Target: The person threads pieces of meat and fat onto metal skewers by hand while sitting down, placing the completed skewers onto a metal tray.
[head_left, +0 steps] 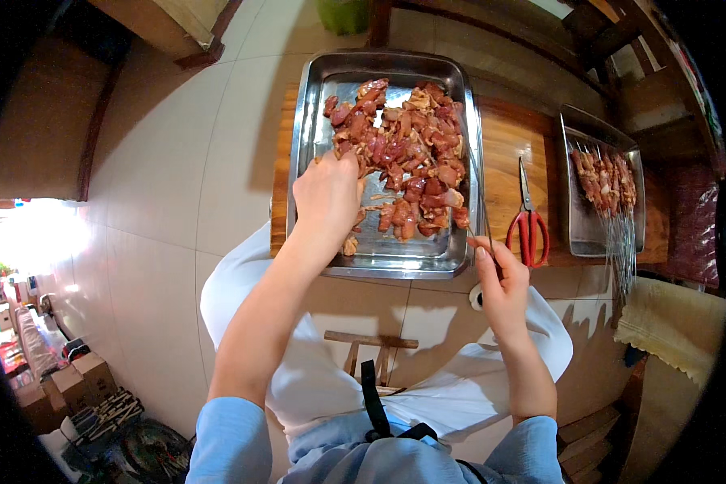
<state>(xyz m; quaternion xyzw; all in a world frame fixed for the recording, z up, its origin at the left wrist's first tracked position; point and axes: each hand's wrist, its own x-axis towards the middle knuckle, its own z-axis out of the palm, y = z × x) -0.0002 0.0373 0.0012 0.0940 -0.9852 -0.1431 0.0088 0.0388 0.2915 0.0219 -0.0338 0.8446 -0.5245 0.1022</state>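
Note:
A stainless steel tray [296, 181] holding cut pieces of raw marinated meat [399, 139] lies before me on a wooden board or low table [508, 133]. My left hand [328, 196] reaches over the tray's left side, its bent fingers at the edge of the meat pile. Its fingertips are hidden, so whether they grip a piece is unclear. Near the tray's front right corner, my right hand [499, 272] holds a thin metal skewer [489, 221] between thumb and fingers. A chunk of meat [460, 218] shows just above that hand, seemingly on a skewer.
Red-handled scissors [527, 233] lie right of the tray, blades pointing away. Beyond them, a second metal tray [581, 242] holds several loaded meat skewers [605, 181], their bare ends hanging over its front edge. A small wooden stool [372, 340] stands between my legs.

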